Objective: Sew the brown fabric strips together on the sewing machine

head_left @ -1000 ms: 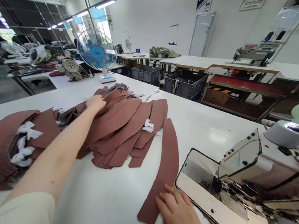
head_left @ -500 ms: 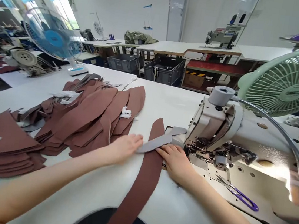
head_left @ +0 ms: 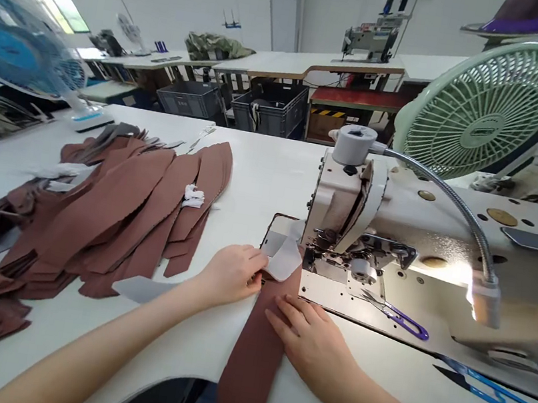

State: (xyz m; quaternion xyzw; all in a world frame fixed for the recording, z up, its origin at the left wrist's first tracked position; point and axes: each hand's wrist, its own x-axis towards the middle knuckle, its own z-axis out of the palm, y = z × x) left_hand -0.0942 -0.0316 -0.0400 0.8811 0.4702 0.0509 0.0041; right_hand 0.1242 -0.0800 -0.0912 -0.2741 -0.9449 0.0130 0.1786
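Observation:
A long brown fabric strip (head_left: pixel 256 354) runs from the sewing machine (head_left: pixel 344 206) down over the table's front edge. On its upper end, by the needle area, lies a grey fabric piece (head_left: pixel 285 258). My left hand (head_left: pixel 232 275) is closed, thumb and fingers pinching the edge of the grey piece at the strip's left side. My right hand (head_left: pixel 314 339) rests flat on the brown strip, fingers spread, just below the machine's bed. Under my left forearm, more grey fabric (head_left: pixel 142 289) pokes out.
Piles of brown cut pieces (head_left: pixel 115 219) cover the left side. Purple-handled scissors (head_left: pixel 405 321) lie on the machine bed, blue thread snips (head_left: pixel 502 397) at the right. A green fan (head_left: pixel 483 119) stands behind the machine and a blue fan (head_left: pixel 13 49) at the far left.
The view has turned right. My left hand has shifted to the strip's edge beside the machine; my right hand has moved down onto the brown strip. The strip's upper end now lies closer to the needle area.

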